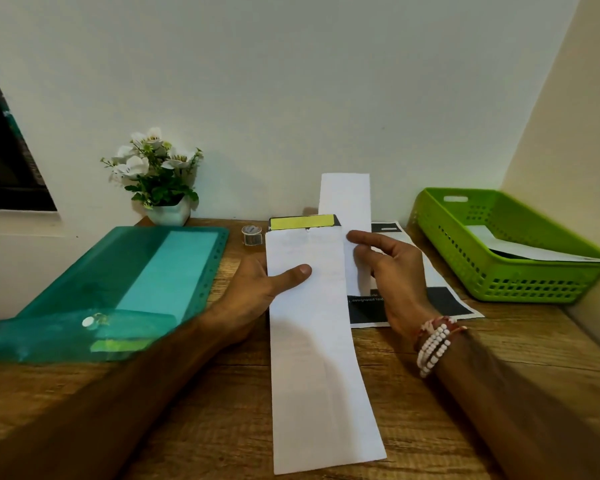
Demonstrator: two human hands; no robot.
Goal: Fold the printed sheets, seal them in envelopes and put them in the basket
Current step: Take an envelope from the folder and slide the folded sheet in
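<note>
A long white envelope [312, 341] lies lengthwise over the middle of the wooden desk, its open end pointing away from me. My left hand [257, 292] grips its left edge, thumb on top and fingers underneath. My right hand [392, 271] pinches a folded white sheet [345, 199] that stands upright beside the envelope's right edge, close to the open end. More printed sheets [440, 296] with black blocks lie flat under my right hand. The green basket [465, 258] at the right holds a white envelope [520, 251].
A green translucent folder [125, 278] with paper inside covers the desk's left side. At the back stand a white flower pot [168, 211], a small tape roll [252, 233] and a black and yellow item [303, 221]. Walls close the back and right.
</note>
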